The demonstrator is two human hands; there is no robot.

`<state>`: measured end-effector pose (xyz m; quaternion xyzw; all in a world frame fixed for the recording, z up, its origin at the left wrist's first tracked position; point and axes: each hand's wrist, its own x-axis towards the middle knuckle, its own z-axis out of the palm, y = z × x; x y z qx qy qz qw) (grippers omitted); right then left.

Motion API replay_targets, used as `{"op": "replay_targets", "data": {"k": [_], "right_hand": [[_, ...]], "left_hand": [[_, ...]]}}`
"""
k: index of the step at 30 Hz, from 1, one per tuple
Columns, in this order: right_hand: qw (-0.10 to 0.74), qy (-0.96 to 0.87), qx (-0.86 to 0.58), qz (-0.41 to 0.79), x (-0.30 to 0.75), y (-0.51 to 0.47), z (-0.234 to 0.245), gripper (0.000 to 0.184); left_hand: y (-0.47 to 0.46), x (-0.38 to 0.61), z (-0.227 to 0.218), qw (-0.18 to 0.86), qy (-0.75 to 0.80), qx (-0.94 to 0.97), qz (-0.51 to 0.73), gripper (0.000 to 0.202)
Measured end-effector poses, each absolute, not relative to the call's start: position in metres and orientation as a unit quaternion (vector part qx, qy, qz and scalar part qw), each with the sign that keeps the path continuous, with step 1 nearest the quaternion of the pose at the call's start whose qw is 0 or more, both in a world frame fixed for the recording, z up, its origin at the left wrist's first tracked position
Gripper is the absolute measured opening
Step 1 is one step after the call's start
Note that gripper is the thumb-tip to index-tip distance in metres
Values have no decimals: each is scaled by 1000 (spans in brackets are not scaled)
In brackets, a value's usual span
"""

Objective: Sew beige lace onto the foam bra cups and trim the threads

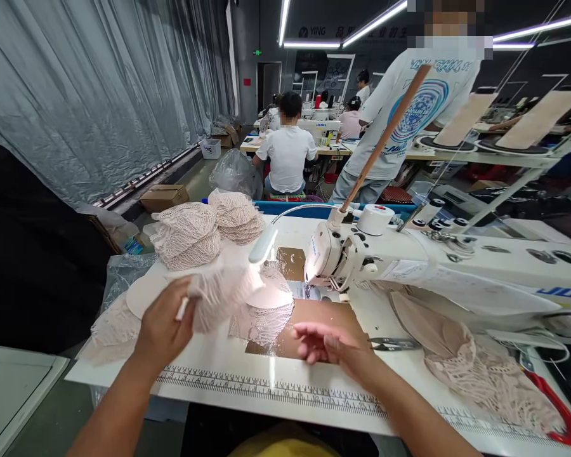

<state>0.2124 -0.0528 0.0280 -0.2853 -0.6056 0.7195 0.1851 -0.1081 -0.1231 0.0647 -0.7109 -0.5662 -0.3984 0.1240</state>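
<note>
My left hand (167, 324) is closed on a piece of beige lace fabric (219, 295), lifted above the left part of the table and blurred by motion. Beneath it, another lace piece (266, 320) with a smooth pale pad-like part lies in front of the sewing machine's needle area (333, 266). My right hand (326, 343) hovers over the brown plate (333, 317), fingers loosely curled and apart, with nothing between them. Just to its right lies a pair of small thread snips (394, 343). The machine's lamp (262, 244) lights the fabric.
Lace stacks (185, 235) stand at the back left, with more lace pieces (117, 324) at the left edge. Beige lace cups (485, 362) and red-handled scissors (552, 406) lie right. A printed ruler (266, 387) runs along the front. People (288, 152) sit and stand beyond.
</note>
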Motion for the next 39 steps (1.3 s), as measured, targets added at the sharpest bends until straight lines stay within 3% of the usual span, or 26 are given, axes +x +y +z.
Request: {"op": "replay_targets", "data": {"k": [4, 7, 10, 13, 16, 20, 27, 30, 33, 36, 39], "right_hand": [[164, -422, -214, 866, 180, -77, 20, 82], [209, -366, -242, 874, 169, -84, 13, 65], [260, -367, -276, 850, 177, -84, 9, 44], [292, -354, -317, 830, 194, -85, 10, 41], [326, -338, -362, 805, 212, -85, 14, 42], [367, -332, -404, 770, 233, -84, 15, 40], [384, -379, -401, 740, 250, -83, 9, 34], [360, -430, -353, 749, 239, -83, 13, 32], [327, -526, -302, 725, 224, -84, 27, 25], [317, -656, -303, 615, 217, -86, 42, 19], [308, -749, -349, 472, 218, -90, 49, 9]], "left_hand": [[-140, -58, 54, 49, -339, -885, -315, 23], [-141, -27, 45, 17, -274, -921, -276, 22], [-131, -19, 43, -54, -282, -913, -290, 16], [-108, -24, 45, -131, -339, -870, -332, 22], [-77, -29, 38, -123, -447, -842, -276, 33], [-52, -36, 20, -106, -490, -852, -150, 30], [-65, -71, 28, -140, -556, -811, -119, 33], [-77, -63, 39, -263, -548, -766, -209, 46], [-87, -33, 41, -519, -402, -701, -279, 63], [-95, -1, 36, -705, -293, -602, -233, 42], [-101, 16, 34, -738, -285, -565, -235, 29]]}}
